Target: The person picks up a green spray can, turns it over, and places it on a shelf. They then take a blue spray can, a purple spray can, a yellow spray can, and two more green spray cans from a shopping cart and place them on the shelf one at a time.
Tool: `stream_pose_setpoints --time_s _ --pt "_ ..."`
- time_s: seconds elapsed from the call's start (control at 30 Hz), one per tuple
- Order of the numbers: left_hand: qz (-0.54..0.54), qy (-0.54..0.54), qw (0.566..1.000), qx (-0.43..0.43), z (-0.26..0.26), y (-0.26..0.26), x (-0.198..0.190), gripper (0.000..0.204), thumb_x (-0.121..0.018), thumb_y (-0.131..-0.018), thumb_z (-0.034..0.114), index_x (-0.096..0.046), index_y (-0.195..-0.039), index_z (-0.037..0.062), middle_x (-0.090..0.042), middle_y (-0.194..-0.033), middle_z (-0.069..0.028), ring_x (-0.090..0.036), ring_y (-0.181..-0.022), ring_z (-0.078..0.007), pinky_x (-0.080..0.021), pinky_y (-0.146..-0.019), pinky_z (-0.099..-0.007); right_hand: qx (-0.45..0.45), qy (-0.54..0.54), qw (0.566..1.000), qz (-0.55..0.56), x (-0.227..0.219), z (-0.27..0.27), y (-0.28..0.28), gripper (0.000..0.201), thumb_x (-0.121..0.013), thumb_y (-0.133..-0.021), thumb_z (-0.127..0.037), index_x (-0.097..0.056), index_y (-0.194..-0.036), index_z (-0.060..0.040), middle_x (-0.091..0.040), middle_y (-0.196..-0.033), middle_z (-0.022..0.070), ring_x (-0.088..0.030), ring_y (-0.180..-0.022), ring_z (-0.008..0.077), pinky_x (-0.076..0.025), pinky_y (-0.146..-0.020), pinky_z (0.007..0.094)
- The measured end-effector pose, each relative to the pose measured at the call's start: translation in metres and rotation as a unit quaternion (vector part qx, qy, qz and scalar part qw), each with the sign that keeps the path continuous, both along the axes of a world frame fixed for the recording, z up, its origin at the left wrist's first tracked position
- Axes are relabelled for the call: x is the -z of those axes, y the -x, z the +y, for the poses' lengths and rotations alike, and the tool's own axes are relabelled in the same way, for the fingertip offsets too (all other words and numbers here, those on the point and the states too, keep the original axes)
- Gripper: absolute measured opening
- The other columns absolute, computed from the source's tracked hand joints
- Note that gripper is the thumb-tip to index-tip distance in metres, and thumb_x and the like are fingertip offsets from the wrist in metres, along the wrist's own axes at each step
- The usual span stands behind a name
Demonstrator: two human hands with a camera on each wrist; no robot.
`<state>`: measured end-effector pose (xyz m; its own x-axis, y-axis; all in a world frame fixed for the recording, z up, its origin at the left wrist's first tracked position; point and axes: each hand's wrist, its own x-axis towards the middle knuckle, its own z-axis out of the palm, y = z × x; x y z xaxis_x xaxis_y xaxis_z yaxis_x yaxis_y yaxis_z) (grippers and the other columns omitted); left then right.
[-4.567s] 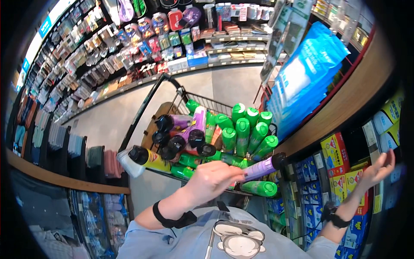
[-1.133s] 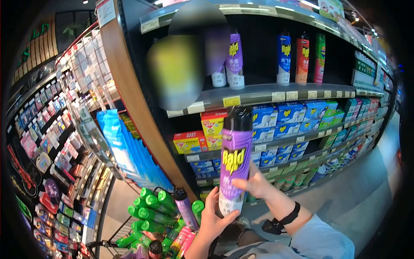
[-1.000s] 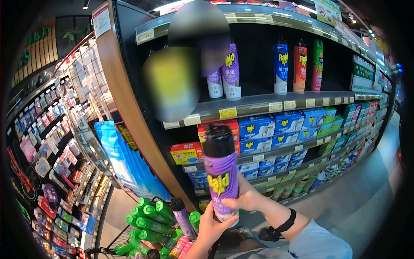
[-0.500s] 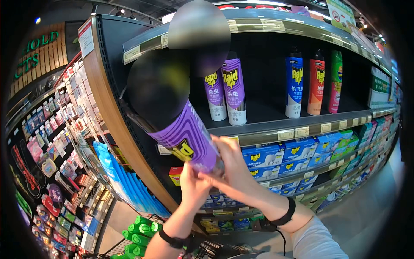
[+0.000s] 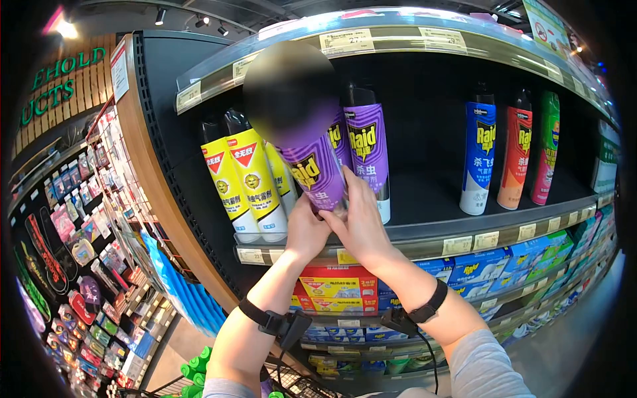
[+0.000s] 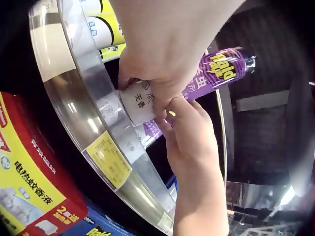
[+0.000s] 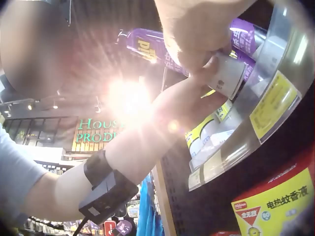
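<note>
In the middle of the head view we hold the purple can [image 5: 313, 174] tilted, its white base at the front lip of the shelf [image 5: 424, 232], between the yellow cans [image 5: 244, 178] to its left and another purple can [image 5: 367, 149] standing on its right. We judge the step in hand to be setting this can on the shelf. Our left hand [image 5: 306, 229] has its grip closed round the can's base from the left; our right hand [image 5: 358, 222] has its grip closed round it from the right. The next move, as we judge it, calls for tipping the can upright and sliding its base back past the lip without knocking its neighbours.

The head view shows the whole row, with blue, red and green cans [image 5: 514, 156] well apart at the right. The left wrist view alone shows the white base [image 6: 140, 101] pressed against the shelf's metal rail [image 6: 98, 118]. The right wrist view, washed out by glare, adds the price tag [image 7: 275, 103] on the rail at its right.
</note>
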<state>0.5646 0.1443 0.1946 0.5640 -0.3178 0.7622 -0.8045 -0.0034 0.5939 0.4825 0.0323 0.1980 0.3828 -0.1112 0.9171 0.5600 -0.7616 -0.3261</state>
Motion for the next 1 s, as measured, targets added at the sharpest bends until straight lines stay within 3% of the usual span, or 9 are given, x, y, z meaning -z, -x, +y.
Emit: stream_pose_setpoints --time_s 0.2,0.3,0.37,0.5,0.57,0.63,0.77,0.87,1.0 --pt "0.090 -0.064 0.994 -0.005 -0.006 -0.015 -0.003 0.048 -0.084 -0.074 0.018 -0.059 -0.111 -0.0015 -0.071 -0.099 -0.0128 -0.068 -0.091 -0.0212 -0.052 -0.081 -0.0340 0.113 0.032 0.991 -0.060 -0.002 -0.040 0.008 0.076 -0.077 -0.077 -0.012 -0.035 -0.138 0.0055 -0.044 -0.128 0.0267 -0.046 -0.111 0.0451 -0.040 -0.095 0.0506" --pt "0.093 -0.100 0.991 -0.006 -0.010 -0.020 -0.004 0.049 -0.085 -0.073 0.018 -0.060 -0.110 -0.0022 -0.071 -0.098 -0.0127 -0.068 -0.091 -0.0205 -0.052 -0.081 -0.0333 0.104 -0.007 0.994 0.035 -0.005 -0.058 0.009 0.084 -0.074 -0.079 -0.009 -0.023 -0.144 0.0054 -0.038 -0.136 0.0290 -0.042 -0.124 0.0482 -0.039 -0.103 0.0501" --pt "0.139 -0.198 0.970 -0.042 -0.009 -0.008 -0.020 0.058 -0.084 -0.077 0.016 -0.054 -0.121 -0.0040 -0.069 -0.103 -0.0104 -0.064 -0.092 -0.0152 -0.053 -0.078 -0.0295 0.097 -0.017 0.991 0.090 -0.003 -0.068 0.005 0.088 -0.073 -0.080 -0.010 -0.017 -0.147 0.0052 -0.035 -0.139 0.0297 -0.041 -0.128 0.0483 -0.039 -0.106 0.0488" --pt "0.070 -0.187 0.980 -0.025 -0.014 -0.020 -0.014 0.057 -0.085 -0.076 0.019 -0.056 -0.119 -0.0037 -0.069 -0.104 -0.0112 -0.065 -0.091 -0.0157 -0.053 -0.078 -0.0302 0.060 -0.051 0.970 0.231 -0.006 -0.074 0.002 0.098 -0.071 -0.084 -0.010 -0.003 -0.152 0.0038 -0.026 -0.150 0.0312 -0.042 -0.134 0.0451 -0.040 -0.108 0.0445" --pt "0.123 -0.162 0.979 -0.001 -0.016 -0.022 -0.015 0.052 -0.086 -0.072 0.021 -0.060 -0.109 -0.0031 -0.069 -0.102 -0.0162 -0.067 -0.096 -0.0244 -0.052 -0.085 -0.0344 0.056 -0.055 0.965 0.252 -0.009 -0.076 0.001 0.098 -0.070 -0.085 -0.010 -0.001 -0.152 0.0033 -0.026 -0.151 0.0313 -0.043 -0.133 0.0438 -0.041 -0.108 0.0438" --pt "0.121 -0.182 0.976 -0.015 -0.019 -0.037 -0.009 0.055 -0.087 -0.071 0.022 -0.059 -0.111 -0.0034 -0.067 -0.107 -0.0179 -0.066 -0.100 -0.0254 -0.051 -0.088 -0.0349 0.052 -0.058 0.959 0.271 -0.013 -0.077 0.001 0.097 -0.069 -0.086 -0.011 0.001 -0.153 0.0029 -0.026 -0.151 0.0314 -0.045 -0.133 0.0425 -0.041 -0.108 0.0430" --pt "0.150 -0.181 0.972 -0.005 -0.023 -0.037 -0.015 0.074 -0.089 -0.068 0.020 -0.050 -0.126 -0.0039 -0.059 -0.124 -0.0226 -0.059 -0.117 -0.0280 -0.048 -0.097 -0.0362 0.042 -0.072 0.946 0.313 -0.016 -0.077 0.000 0.096 -0.067 -0.087 -0.009 0.002 -0.152 0.0009 -0.038 -0.145 0.0309 -0.048 -0.131 0.0424 -0.041 -0.108 0.0440" --pt "0.115 -0.149 0.982 0.029 -0.029 -0.042 -0.011 0.080 -0.087 -0.073 0.013 -0.038 -0.134 -0.0025 -0.059 -0.123 -0.0142 -0.058 -0.113 -0.0215 -0.047 -0.098 -0.0332 0.033 -0.078 0.944 0.319 -0.018 -0.077 0.001 0.095 -0.067 -0.087 -0.009 0.002 -0.152 -0.0012 -0.046 -0.139 0.0303 -0.050 -0.128 0.0428 -0.041 -0.107 0.0445" --pt "0.117 -0.134 0.984 0.007 -0.037 -0.039 -0.012 0.079 -0.087 -0.071 0.012 -0.039 -0.133 -0.0018 -0.060 -0.122 -0.0136 -0.058 -0.114 -0.0218 -0.047 -0.098 -0.0344 0.031 -0.073 0.945 0.317 -0.020 -0.077 0.002 0.088 -0.064 -0.089 -0.008 -0.001 -0.151 -0.0048 -0.053 -0.134 0.0280 -0.054 -0.126 0.0383 -0.043 -0.106 0.0412"
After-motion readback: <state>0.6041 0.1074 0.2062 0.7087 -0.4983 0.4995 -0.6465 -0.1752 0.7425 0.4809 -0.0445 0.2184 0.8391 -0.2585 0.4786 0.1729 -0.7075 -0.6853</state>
